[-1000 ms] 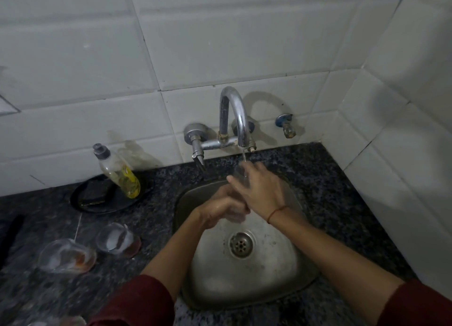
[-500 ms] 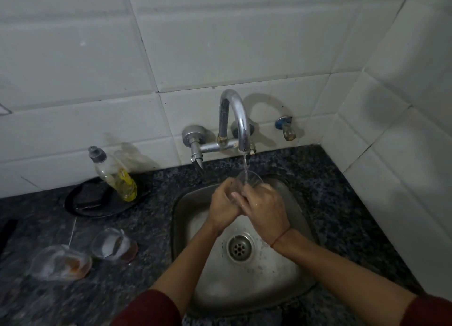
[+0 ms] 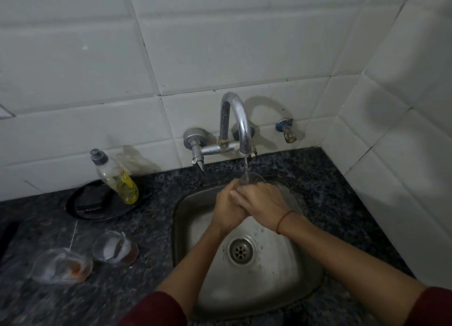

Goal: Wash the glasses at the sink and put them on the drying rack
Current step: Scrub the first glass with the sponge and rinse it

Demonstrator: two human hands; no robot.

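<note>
One wide-angle camera, worn on the head, is looking forward and down from close above the sink [image 3: 186,215]. It is facing the tap [image 3: 234,110] and the tiled wall [image 3: 220,44], and it is taking in the dark table [image 3: 151,227] spreading to the left.

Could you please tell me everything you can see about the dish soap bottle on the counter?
The dish soap bottle is clear plastic with a grey cap, and yellow liquid fills its lower part. It looks tilted, with the cap toward the left, though the wide lens may exaggerate that. Its base rests on a dark round tray on the counter, close to the tiled wall and left of the tap.
</note>
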